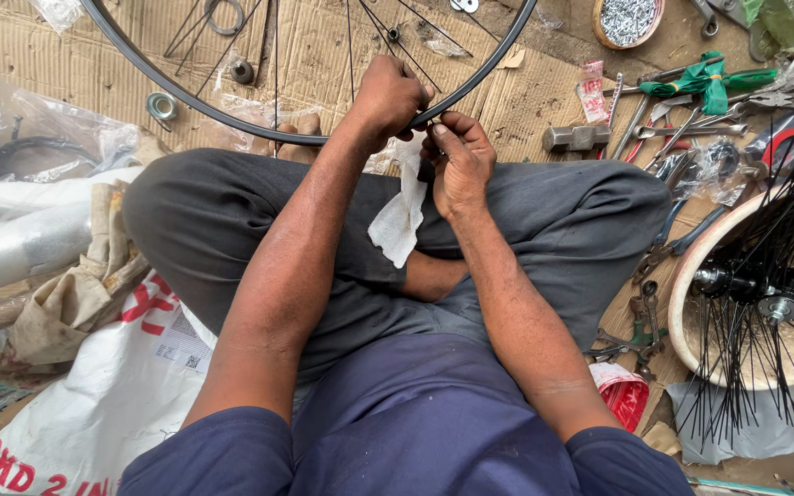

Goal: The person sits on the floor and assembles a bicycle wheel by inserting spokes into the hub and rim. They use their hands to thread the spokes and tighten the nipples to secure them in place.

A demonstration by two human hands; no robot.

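Nearest me, a white sack (112, 395) with red letters lies by my left knee, and a small red-and-white packet (619, 390) sits by my right. Both my arms reach forward over my crossed legs. My left hand (386, 96) pinches the black wheel rim (232, 110) from above; my right hand (459, 165) curls shut on a white rag (399, 216) just below it. Beyond, tools (682, 129) and a bowl of small metal parts (629, 20) lie on cardboard (323, 46).

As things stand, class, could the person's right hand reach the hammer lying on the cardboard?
Probably yes: the hammer lies just right of the right hand, bare cardboard between, though that hand is pinching at the rim.
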